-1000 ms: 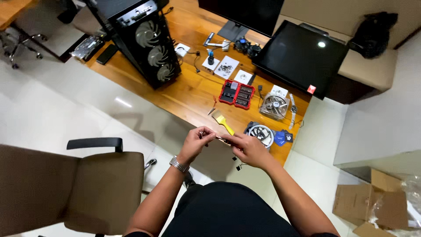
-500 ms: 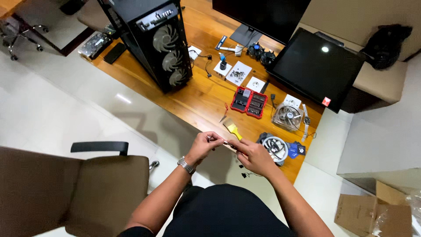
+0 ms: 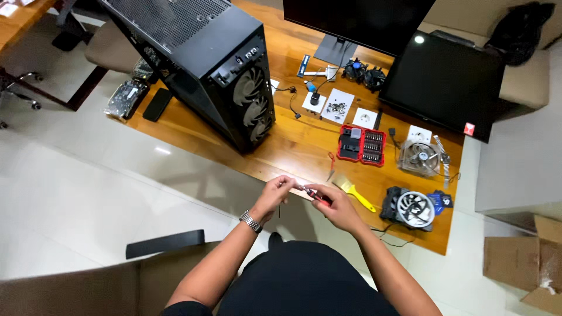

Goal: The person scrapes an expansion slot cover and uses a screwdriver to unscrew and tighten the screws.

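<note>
Both hands meet just over the near edge of the worktop (image 3: 293, 158). The right hand (image 3: 336, 208) is closed around a small screwdriver (image 3: 313, 194) with a red and black handle. The left hand (image 3: 274, 196) pinches at its tip with thumb and forefinger, closed on something too small to make out, perhaps a bit or a screw.

To do this well, the left fingertips should line up straight with the shaft while the right hand holds the handle steady. Working over the worktop rather than past its edge would be wiser, since a dropped small part would likely fall to the floor.

The screwdriver looks slim and short, mostly hidden inside the right hand, with only the dark end and a strip of red showing between the two hands. It lies roughly level, pointing left toward the left hand.

Just beyond the hands lie a yellow-handled brush (image 3: 353, 192) and small red cutters (image 3: 331, 165). A red bit case (image 3: 362, 144) sits open farther back, and a round fan (image 3: 413, 208) rests to the right. A black computer case (image 3: 219, 76) stands at the far left.
</note>
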